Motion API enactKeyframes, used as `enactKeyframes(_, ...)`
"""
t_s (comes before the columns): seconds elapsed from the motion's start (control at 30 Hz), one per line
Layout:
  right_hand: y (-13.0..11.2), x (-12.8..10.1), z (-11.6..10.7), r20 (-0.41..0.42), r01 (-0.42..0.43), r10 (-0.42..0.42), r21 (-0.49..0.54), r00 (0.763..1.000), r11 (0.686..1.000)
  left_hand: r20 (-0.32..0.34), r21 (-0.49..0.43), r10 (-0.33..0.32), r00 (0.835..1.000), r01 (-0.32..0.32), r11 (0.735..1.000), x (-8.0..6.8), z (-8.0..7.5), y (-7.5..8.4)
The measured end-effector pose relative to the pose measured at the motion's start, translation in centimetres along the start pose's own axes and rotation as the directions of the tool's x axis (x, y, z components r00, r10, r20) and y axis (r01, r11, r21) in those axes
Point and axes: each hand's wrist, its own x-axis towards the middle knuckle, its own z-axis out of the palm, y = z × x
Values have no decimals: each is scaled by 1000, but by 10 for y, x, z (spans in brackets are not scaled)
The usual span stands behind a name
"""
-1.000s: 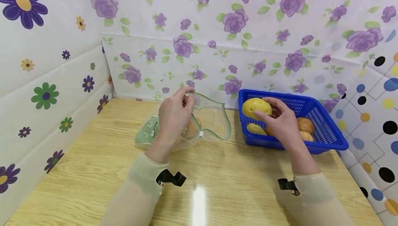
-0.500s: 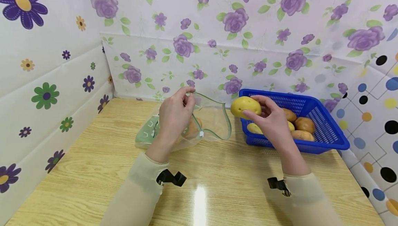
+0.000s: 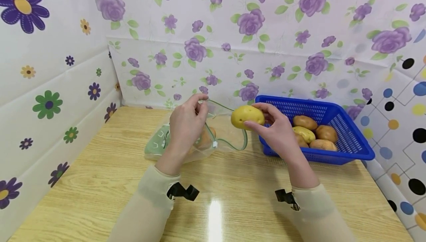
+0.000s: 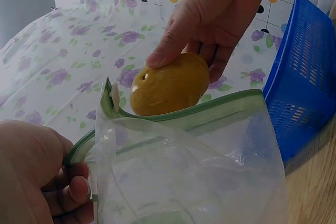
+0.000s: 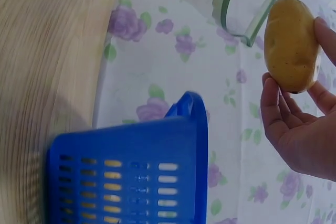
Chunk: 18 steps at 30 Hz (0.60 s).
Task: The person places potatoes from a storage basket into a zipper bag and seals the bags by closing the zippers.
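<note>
A smooth yellow potato (image 3: 247, 117) is gripped between the thumb and fingers of my right hand (image 3: 277, 129), held at the mouth of a clear zip bag (image 4: 205, 166). The bag has green edging and a white slider (image 3: 215, 144). My left hand (image 3: 189, 121) pinches the bag's rim and keeps the mouth spread. In the left wrist view the potato (image 4: 170, 85) is just beyond the green rim. Through the bag's side a brownish round item (image 3: 208, 137) shows, partly hidden by my left hand. A green printed patch (image 3: 156, 142) marks the bag's far left end.
On the right stands a blue slotted plastic basket (image 3: 352, 155) with several potatoes (image 3: 326, 134) inside. The wood-grain table (image 3: 233, 197) meets flower-printed sheets (image 3: 223, 60) at the back and left, and a dotted sheet (image 3: 396, 123) at the right.
My right hand has carried the potato left, from over the basket to the bag's mouth. More potatoes in the basket are now visible. The left hand and the bag have hardly moved.
</note>
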Motion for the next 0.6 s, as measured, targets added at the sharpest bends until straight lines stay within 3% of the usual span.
enactKeyframes(0.37, -14, -2, 22, 47, 16, -13, -64, 999, 998, 6, 1, -20, 1000, 20, 1000, 0, -2, 3)
enactKeyframes(0.6, -15, -5, 36, 65, 70, -65, -79, 996, 994, 8, 5, -12, 1000, 12, 1000, 0, -3, 4)
